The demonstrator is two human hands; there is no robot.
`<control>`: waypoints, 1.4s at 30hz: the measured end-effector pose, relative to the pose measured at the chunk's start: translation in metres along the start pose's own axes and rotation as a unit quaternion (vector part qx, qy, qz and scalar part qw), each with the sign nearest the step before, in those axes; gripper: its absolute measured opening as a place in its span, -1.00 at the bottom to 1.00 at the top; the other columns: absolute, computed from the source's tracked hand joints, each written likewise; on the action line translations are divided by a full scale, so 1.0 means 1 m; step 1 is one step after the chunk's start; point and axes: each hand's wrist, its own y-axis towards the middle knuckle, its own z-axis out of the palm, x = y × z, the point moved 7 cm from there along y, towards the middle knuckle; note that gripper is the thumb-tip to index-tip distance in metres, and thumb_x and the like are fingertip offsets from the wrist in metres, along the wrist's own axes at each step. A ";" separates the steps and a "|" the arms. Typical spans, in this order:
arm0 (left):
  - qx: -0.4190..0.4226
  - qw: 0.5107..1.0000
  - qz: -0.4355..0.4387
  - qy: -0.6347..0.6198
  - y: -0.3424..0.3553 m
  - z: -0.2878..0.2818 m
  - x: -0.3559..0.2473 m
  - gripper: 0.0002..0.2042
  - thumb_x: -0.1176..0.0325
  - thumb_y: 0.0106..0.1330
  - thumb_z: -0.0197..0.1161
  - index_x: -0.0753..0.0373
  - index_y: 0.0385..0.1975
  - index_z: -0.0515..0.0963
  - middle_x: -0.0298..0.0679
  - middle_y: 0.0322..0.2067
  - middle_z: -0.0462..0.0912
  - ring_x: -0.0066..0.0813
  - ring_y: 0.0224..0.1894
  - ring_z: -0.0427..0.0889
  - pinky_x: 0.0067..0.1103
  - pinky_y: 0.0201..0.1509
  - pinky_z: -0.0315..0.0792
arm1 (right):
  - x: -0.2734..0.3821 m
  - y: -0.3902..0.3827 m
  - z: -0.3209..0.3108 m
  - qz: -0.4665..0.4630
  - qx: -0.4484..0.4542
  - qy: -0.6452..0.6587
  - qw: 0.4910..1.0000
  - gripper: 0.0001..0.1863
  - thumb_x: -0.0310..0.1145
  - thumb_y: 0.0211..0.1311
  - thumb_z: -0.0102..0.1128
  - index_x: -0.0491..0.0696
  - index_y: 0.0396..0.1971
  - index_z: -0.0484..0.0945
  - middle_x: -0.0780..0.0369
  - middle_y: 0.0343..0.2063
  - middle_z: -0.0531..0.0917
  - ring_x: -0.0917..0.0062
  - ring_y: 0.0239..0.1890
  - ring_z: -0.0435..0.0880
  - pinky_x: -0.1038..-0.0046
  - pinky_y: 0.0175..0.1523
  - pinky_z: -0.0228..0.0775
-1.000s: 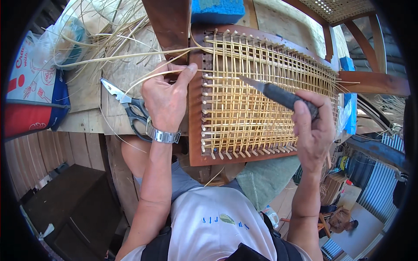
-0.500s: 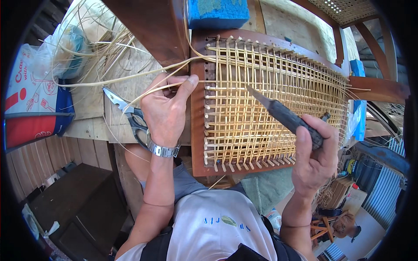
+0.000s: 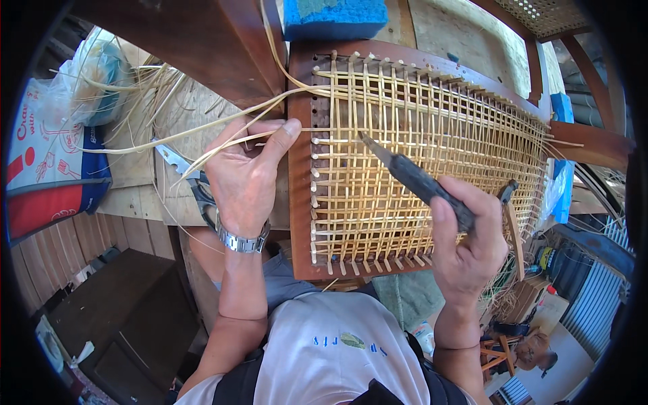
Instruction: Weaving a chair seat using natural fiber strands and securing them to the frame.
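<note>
My left hand (image 3: 246,177), with a metal watch at its wrist, pinches a pale cane strand (image 3: 223,143) at the left edge of a brown wooden frame (image 3: 302,223). The strand runs into the open cane weave (image 3: 378,196), whose border holes are filled with several short pegs. My right hand (image 3: 469,246) is closed round the black handle of a pointed, flat-bladed tool (image 3: 425,182). Its tip is over the weave near the strand; whether it touches, I cannot tell. Beyond that hand rests what looks like a small hammer (image 3: 514,233) with a thin wooden handle.
Scissors (image 3: 202,192) lie left of my left hand, near loose cane strands (image 3: 172,101) and a printed bag (image 3: 57,155). A blue block (image 3: 334,20) sits behind the frame. Wooden furniture legs (image 3: 229,50) rise at the far left. A dark cabinet (image 3: 121,317) stands lower left.
My right hand has moved left with the tool, bringing its tip closer to the left edge of the weave. More of the hammer's handle shows. My left hand still pinches the strand.
</note>
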 end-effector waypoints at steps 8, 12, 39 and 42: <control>0.000 1.000 -0.003 -0.003 0.001 0.002 0.000 -0.84 0.47 0.15 0.49 0.41 -0.38 0.67 -0.26 -0.44 0.70 -0.61 -0.36 0.57 -0.63 -0.21 0.43 | 0.003 -0.001 0.009 0.003 0.005 0.016 1.000 -0.71 -0.56 0.15 0.41 -0.22 -0.12 0.61 0.11 -0.29 0.73 0.48 -0.40 0.73 0.54 -0.33 0.56; 0.006 1.000 -0.025 -0.001 0.002 0.001 -0.001 -0.84 0.50 0.14 0.49 0.41 -0.37 0.65 -0.21 -0.39 0.69 -0.58 -0.32 0.59 -0.65 -0.12 0.45 | 0.004 0.000 0.002 0.013 0.007 0.012 1.000 -0.72 -0.55 0.17 0.40 -0.23 -0.12 0.61 0.12 -0.29 0.73 0.48 -0.40 0.73 0.55 -0.31 0.56; 0.028 1.000 -0.005 -0.008 0.003 -0.001 0.000 -0.83 0.47 0.16 0.48 0.43 -0.35 0.67 -0.19 -0.39 0.74 -0.58 -0.33 0.62 -0.63 -0.13 0.48 | -0.030 -0.010 -0.040 0.178 -0.094 0.043 0.979 -0.81 -0.49 0.32 0.27 -0.17 -0.10 0.60 0.26 -0.31 0.67 0.68 -0.38 0.59 0.63 -0.28 0.43; 0.029 0.999 -0.011 -0.021 0.003 0.000 0.002 -0.84 0.47 0.16 0.48 0.42 -0.36 0.67 -0.19 -0.39 0.74 -0.58 -0.33 0.62 -0.64 -0.13 0.48 | -0.037 0.023 -0.064 0.161 -0.077 0.006 0.984 -0.84 -0.42 0.42 0.18 -0.13 -0.11 0.60 0.42 -0.49 0.50 0.86 -0.53 0.33 0.75 -0.46 0.11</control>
